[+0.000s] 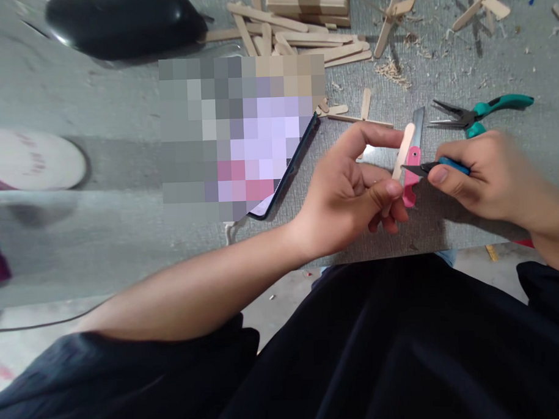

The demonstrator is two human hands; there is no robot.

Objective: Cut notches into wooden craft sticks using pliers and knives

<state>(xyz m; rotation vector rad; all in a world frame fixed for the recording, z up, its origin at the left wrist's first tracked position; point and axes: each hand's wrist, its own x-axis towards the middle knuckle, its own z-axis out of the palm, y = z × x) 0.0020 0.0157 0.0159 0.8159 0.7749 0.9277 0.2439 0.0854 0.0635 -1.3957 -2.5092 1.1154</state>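
Observation:
My left hand (354, 185) pinches a pale wooden craft stick (404, 147) between thumb and fingers and holds it upright over the grey table (120, 111). My right hand (487, 175) is closed on small blue-handled cutters (436, 166), whose dark tips touch the stick's lower part. Just behind the stick lies a pink-handled utility knife (414, 162) with its metal blade pointing away from me.
Teal-handled pliers (480, 112) lie behind my right hand. A heap of wooden sticks (301, 31) and shavings is at the far side, with glued stick crosses (481, 4) at the far right. A phone (285, 179), a black object (121, 22) and a white disc (30, 160) are to the left.

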